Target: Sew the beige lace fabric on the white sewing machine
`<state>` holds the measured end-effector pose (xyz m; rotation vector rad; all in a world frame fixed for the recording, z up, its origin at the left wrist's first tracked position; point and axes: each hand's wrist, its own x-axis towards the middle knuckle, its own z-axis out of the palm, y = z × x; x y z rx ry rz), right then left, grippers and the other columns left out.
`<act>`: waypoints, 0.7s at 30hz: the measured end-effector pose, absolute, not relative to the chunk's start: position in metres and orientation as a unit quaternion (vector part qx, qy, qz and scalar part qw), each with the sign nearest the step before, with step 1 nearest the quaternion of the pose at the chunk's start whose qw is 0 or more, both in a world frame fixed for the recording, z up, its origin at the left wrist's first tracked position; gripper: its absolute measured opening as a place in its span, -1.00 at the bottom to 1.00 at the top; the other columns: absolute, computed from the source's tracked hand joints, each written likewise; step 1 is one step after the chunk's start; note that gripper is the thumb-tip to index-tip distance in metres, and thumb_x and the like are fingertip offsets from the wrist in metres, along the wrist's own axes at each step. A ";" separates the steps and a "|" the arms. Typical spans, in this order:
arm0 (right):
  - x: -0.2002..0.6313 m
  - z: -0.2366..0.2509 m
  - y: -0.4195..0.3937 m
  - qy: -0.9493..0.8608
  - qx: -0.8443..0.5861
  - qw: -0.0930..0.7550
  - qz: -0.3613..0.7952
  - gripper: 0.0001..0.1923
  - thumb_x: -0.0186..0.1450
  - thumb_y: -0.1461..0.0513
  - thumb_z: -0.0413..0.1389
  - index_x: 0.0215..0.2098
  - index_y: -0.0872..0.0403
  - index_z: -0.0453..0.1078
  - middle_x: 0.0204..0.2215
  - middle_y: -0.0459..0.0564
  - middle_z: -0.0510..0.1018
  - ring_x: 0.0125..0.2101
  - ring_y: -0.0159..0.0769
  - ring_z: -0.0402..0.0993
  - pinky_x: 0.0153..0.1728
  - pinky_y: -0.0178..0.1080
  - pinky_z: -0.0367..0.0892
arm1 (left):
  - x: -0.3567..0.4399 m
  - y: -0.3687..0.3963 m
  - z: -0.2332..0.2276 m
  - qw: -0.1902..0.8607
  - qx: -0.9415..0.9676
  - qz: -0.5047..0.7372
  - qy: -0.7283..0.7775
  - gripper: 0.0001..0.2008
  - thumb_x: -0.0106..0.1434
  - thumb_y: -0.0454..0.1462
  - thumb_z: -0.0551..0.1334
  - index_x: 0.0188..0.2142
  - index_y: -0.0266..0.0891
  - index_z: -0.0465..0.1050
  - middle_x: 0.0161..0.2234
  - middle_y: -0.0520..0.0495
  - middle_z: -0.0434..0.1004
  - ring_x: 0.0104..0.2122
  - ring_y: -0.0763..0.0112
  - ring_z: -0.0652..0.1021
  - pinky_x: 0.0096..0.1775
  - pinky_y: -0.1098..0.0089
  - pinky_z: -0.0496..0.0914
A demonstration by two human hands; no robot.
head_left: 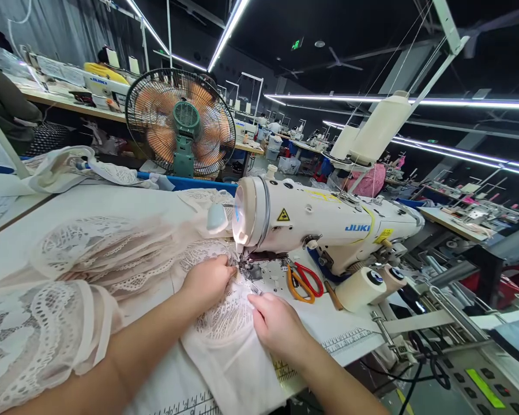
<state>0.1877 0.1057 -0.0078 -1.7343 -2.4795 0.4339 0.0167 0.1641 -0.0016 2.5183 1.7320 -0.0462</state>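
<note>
Lace fabric [225, 314] lengthwise toward presser foot [245, 268]

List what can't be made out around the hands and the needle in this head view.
- Needle and presser foot: too small, shadowed under the sewing machine head.
- Left hand fingertips: curled into the lace fabric, so the grip is unclear.
- Right hand: whatever it pinches is too small.
- Scissors blades: hidden under the machine.
</note>
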 end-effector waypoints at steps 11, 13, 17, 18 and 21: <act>0.185 -0.011 0.107 -0.813 -0.576 0.039 0.077 -0.68 0.35 0.29 -0.08 -0.03 0.07 0.43 -0.31 0.09 0.50 -0.34 -0.16 0.42 -0.43 -0.22 0.17 | 0.005 0.152 0.020 0.040 0.831 -0.006 0.555 -0.64 0.29 -0.38 -0.03 -0.11 -0.23 0.51 0.15 -0.26 0.31 -0.02 -0.03 0.48 -0.16 0.15 0.42; 0.191 -0.011 0.103 -0.823 -0.562 0.032 0.073 -0.73 0.35 0.27 -0.07 -0.11 0.06 0.45 -0.31 0.06 0.47 -0.36 -0.21 0.39 -0.46 -0.24 0.11 | 0.004 0.143 0.028 0.054 0.833 -0.052 0.549 -0.67 0.32 -0.21 0.06 -0.04 -0.26 0.49 0.23 -0.33 0.22 0.07 -0.11 0.41 -0.03 -0.02 0.37; 0.202 -0.013 0.095 -0.849 -0.522 0.024 0.077 -0.74 0.32 0.29 -0.03 -0.12 0.02 0.45 -0.33 0.02 0.43 -0.37 -0.26 0.33 -0.50 -0.25 0.02 | 0.006 0.133 0.036 0.110 0.805 -0.135 0.567 -0.16 0.07 -0.01 0.32 0.28 -0.25 0.13 0.35 -0.39 -0.12 0.29 -0.29 0.01 0.11 -0.39 0.01; 0.204 -0.014 0.095 -0.852 -0.517 0.024 0.077 -0.72 0.30 0.29 -0.02 -0.09 0.01 0.44 -0.34 0.02 0.43 -0.37 -0.26 0.33 -0.51 -0.25 0.00 | 0.006 0.133 0.036 0.117 0.799 -0.148 0.571 -0.10 0.05 -0.01 0.34 0.30 -0.24 0.06 0.36 -0.37 -0.18 0.30 -0.28 -0.06 0.12 -0.42 -0.05; 0.206 -0.015 0.096 -0.853 -0.517 0.019 0.075 -0.69 0.29 0.30 -0.01 -0.05 -0.02 0.44 -0.37 0.02 0.43 -0.40 -0.26 0.33 -0.53 -0.25 -0.05 | 0.007 0.135 0.035 0.127 0.786 -0.168 0.581 -0.05 0.06 -0.02 0.34 0.33 -0.26 -0.03 0.37 -0.33 -0.29 0.32 -0.21 -0.13 0.12 -0.38 -0.01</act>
